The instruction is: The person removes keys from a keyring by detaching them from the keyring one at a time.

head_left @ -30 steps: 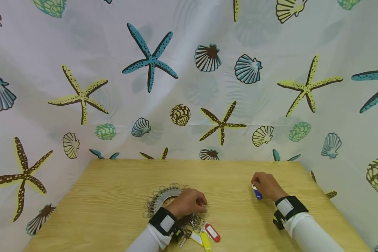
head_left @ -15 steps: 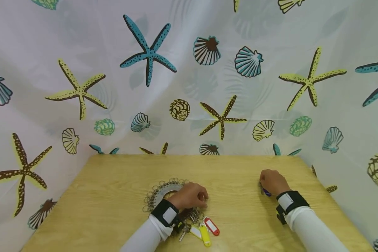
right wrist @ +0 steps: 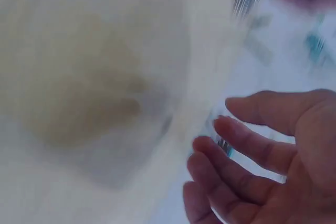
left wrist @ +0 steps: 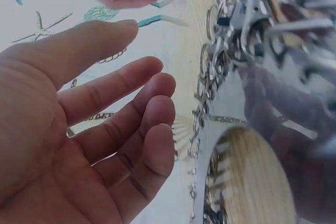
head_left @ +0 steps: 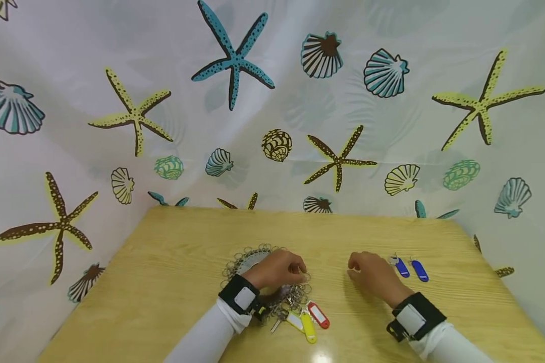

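My left hand [head_left: 277, 269] hovers over a shiny metal ring plate [head_left: 251, 260] edged with many small split rings. In the left wrist view its fingers are loosely curved, with nothing between them, beside the reflective plate [left wrist: 294, 108]. My right hand [head_left: 374, 275] is above the table, between the plate and two blue key tags [head_left: 402, 267] lying at the right. The right wrist view shows relaxed, parted fingers [right wrist: 247, 166] holding nothing. By the plate's near edge lie a red key tag [head_left: 318, 315], a yellow key tag [head_left: 308, 327], another yellow-edged tag [head_left: 295, 320] and a key [head_left: 278, 322].
The wooden table [head_left: 186, 282] is bordered at the back and sides by a white curtain [head_left: 272, 60] printed with starfish and shells. Bunched metal rings and clasps [head_left: 294, 296] lie at the plate's near right side. The right wrist view is blurred.
The right hand let go of a blue key tag, which now lies beside another blue one, and moved left towards the plate. The left hand stayed over the plate. The head view shifted slightly.
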Demonstrator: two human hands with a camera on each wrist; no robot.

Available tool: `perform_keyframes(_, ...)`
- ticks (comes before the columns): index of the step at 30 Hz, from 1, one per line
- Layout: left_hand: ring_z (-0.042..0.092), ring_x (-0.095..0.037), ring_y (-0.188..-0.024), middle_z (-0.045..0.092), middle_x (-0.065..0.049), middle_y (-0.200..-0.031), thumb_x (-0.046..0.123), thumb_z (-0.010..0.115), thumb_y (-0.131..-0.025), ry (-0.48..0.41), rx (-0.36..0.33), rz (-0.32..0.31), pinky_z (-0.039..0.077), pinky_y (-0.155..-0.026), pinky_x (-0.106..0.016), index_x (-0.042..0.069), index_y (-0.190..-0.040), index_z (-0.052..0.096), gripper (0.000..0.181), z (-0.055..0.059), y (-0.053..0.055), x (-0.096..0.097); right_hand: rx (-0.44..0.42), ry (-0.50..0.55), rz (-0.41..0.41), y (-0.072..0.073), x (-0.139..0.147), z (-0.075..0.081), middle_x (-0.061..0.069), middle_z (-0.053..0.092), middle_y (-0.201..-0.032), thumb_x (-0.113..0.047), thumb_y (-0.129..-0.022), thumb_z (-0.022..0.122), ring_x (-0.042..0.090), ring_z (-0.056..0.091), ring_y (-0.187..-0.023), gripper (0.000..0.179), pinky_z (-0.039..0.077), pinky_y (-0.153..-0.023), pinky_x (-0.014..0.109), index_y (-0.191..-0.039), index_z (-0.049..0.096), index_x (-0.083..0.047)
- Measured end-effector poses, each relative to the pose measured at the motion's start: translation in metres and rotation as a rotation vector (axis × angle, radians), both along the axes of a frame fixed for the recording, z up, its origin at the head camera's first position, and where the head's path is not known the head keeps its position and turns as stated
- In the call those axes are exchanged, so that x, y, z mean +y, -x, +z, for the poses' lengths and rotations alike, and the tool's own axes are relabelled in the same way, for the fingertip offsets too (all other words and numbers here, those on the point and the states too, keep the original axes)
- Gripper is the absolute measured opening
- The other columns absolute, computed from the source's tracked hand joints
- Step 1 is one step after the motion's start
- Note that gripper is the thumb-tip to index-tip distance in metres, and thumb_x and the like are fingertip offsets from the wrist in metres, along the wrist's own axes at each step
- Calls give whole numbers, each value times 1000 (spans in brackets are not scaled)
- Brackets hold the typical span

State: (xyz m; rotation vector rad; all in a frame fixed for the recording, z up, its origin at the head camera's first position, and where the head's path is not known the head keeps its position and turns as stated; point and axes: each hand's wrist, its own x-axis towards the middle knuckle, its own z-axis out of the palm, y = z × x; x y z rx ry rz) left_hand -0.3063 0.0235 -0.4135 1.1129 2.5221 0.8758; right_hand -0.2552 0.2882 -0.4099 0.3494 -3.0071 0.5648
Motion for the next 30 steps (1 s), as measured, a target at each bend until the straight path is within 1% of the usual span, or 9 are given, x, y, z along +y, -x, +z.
perform_keyframes(1, 58, -3, -76, 67, 6, -87, 22, 70, -91, -10, -1, 3, 48, -69, -20, 10, -103, 73, 17, 0, 0, -2, -28, 16, 19, -4, -11, -1, 0, 58, -75, -12, -86, 71, 15, 52, -66, 5, 45, -60, 33, -85, 67, -10)
perform_keyframes(5, 60, -4, -79, 67, 5, -89, 22, 68, -92, -42, 5, 3, 49, -72, -22, 10, -104, 73, 18, -1, -1, -11, -142, 83, 106, -18, -47, -5, -7, 53, -66, -22, -88, 70, 10, 47, -59, 14, 40, -54, 29, -77, 65, -16)
perform_keyframes(8, 60, -4, -80, 68, 5, -91, 23, 67, -93, -62, 15, 2, 49, -74, -22, 10, -106, 72, 19, -4, -2, -18, -183, 106, 163, -24, -65, -8, -8, 54, -67, -28, -87, 71, 10, 48, -57, 16, 39, -51, 28, -78, 64, -17)
perform_keyframes(10, 61, -5, -81, 68, 5, -92, 23, 67, -93, -75, 16, 4, 49, -74, -22, 10, -107, 72, 20, -5, -3, -22, -187, 103, 187, -26, -72, -11, -8, 54, -69, -28, -86, 72, 9, 48, -58, 16, 40, -51, 28, -79, 64, -18)
perform_keyframes(15, 61, -6, -80, 68, 4, -91, 23, 66, -93, -106, 9, -3, 49, -72, -23, 9, -108, 72, 21, -4, -4, -27, -125, 100, 222, -25, -79, -16, -9, 53, -71, -17, -86, 71, 6, 48, -60, 12, 41, -53, 26, -77, 63, -18)
perform_keyframes(18, 60, -5, -79, 67, 6, -89, 23, 66, -93, -112, 7, 0, 49, -72, -23, 10, -107, 72, 20, -4, -3, -28, -113, 146, 226, -21, -79, -18, -9, 54, -69, -12, -87, 69, 6, 48, -59, 13, 42, -53, 26, -76, 64, -17)
perform_keyframes(21, 61, -4, -80, 68, 5, -90, 22, 66, -93, -114, 4, 2, 49, -72, -22, 10, -107, 72, 19, -3, -3, -29, -173, 219, 210, -18, -78, -18, -8, 58, -69, -10, -91, 64, 8, 50, -54, 14, 42, -52, 26, -78, 64, -15)
perform_keyframes(24, 61, -4, -81, 68, 5, -93, 21, 66, -94, -119, -2, -7, 49, -73, -22, 9, -109, 72, 20, -3, -3, -29, -238, 293, 186, -15, -77, -17, -6, 61, -72, -10, -95, 58, 12, 53, -56, 14, 44, -54, 29, -82, 63, -13)
perform_keyframes(30, 60, -5, -81, 68, 3, -93, 20, 69, -92, -85, -3, -26, 48, -71, -20, 8, -110, 71, 22, -2, -7, -27, -318, 433, 190, -10, -79, -17, 3, 63, -75, -13, -99, 52, 15, 53, -59, 13, 43, -54, 29, -91, 62, -9)
